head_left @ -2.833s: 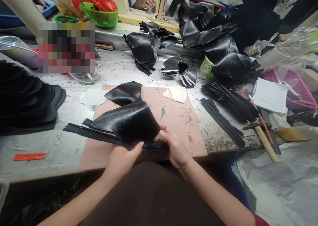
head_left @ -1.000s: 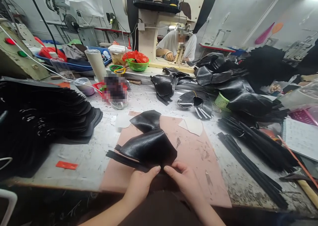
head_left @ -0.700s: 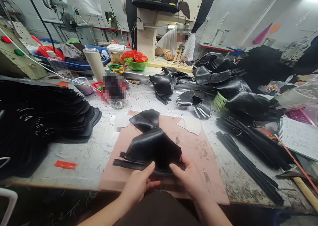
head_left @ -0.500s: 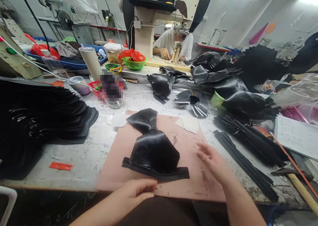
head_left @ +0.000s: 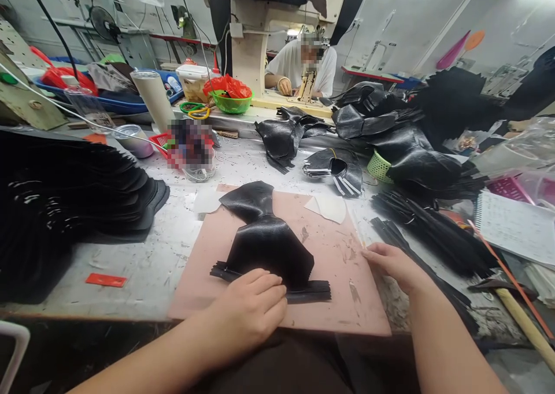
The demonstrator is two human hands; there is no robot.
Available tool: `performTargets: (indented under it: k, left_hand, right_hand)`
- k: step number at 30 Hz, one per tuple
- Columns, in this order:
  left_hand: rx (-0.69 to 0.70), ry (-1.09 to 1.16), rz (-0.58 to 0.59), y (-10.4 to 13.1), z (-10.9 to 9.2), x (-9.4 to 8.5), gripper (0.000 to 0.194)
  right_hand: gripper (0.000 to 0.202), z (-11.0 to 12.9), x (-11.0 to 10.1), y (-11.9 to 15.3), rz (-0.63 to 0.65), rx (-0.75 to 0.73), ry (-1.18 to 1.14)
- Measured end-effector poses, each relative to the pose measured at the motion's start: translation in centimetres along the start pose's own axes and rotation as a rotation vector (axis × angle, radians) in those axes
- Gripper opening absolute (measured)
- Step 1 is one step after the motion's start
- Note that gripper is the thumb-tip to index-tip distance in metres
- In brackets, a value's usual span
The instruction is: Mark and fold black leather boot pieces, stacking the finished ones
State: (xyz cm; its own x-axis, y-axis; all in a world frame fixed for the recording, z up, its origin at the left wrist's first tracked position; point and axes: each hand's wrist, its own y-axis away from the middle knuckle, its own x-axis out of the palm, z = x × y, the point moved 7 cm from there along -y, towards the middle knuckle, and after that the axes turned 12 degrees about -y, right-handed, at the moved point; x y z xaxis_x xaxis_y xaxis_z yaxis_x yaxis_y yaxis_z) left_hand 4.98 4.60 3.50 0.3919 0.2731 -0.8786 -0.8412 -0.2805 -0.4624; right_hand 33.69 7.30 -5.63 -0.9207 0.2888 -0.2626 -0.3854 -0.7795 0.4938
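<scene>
A glossy black leather piece (head_left: 269,246), narrow in the middle, lies on a pink board (head_left: 203,261). Along its near edge runs a black zipper strip (head_left: 314,291). My left hand (head_left: 255,304) rests over the strip and the leather's lower edge, its fingers side by side and laid down on them; the thumb is hidden. At the board's right edge, my right hand (head_left: 396,264) has thumb and forefinger brought together. Something thin and pale seems to be at those fingertips, too faint to name. Loose black strips (head_left: 403,241) lie just beyond this hand.
Stacked black pieces (head_left: 87,192) fill the left; a red tag (head_left: 106,280) lies nearer. White scraps (head_left: 329,208) touch the board. More leather pieces (head_left: 416,151), a notebook (head_left: 515,226) and a hammer (head_left: 515,313) are rightward. Across the table, a person (head_left: 281,64) works at a sewing machine (head_left: 247,59).
My left hand has moved up and forward from the board's near edge onto the zipper strip. My right hand has shifted right to the board's edge, its fingers drawn together.
</scene>
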Motion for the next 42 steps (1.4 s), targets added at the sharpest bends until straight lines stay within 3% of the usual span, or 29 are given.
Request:
performTargets:
  k: [4, 7, 11, 14, 19, 22, 26, 31, 42]
  left_hand:
    - [0.019, -0.068, 0.008, 1.6, -0.5, 2.0, 0.015]
    - [-0.002, -0.078, -0.009, 2.3, -0.7, 2.6, 0.015]
    - [-0.021, -0.085, -0.056, 2.4, -0.8, 2.7, 0.01]
    - [-0.01, -0.102, -0.07, 2.1, -0.9, 2.3, 0.01]
    - [-0.035, -0.127, -0.105, 1.6, -0.7, 1.6, 0.021]
    - [-0.051, -0.143, -0.077, 1.5, -0.8, 2.2, 0.027]
    - [-0.096, -0.161, -0.072, 1.8, -1.1, 3.4, 0.033]
    - [-0.135, -0.134, -0.041, 2.1, -1.3, 4.3, 0.034]
    - [-0.14, -0.124, -0.06, 2.2, -1.0, 3.7, 0.038]
  right_hand:
    - [0.021, 1.3, -1.0, 1.3, -0.181, -0.177, 0.01]
    - [0.017, 1.4, -0.1, 3.2, -0.237, -0.273, -0.137]
    - [0.02, 0.5, 3.6, 6.3, -0.117, -0.272, -0.358]
    - [0.017, 0.3, 6.8, 8.7, -0.002, -0.294, -0.399]
    - [0.009, 1.4, 10.9, 11.0, 0.13, -0.469, -0.232]
    - [0.01, 2.2, 12.3, 11.4, 0.127, -0.628, -0.034]
    - [0.012, 3.1, 13.4, 11.8, 0.099, -0.85, 0.102]
    - [0.014, 3.0, 14.0, 11.7, 0.116, -0.886, 0.17]
    - [0.016, 3.3, 14.3, 11.8, 0.11, -0.915, 0.245]
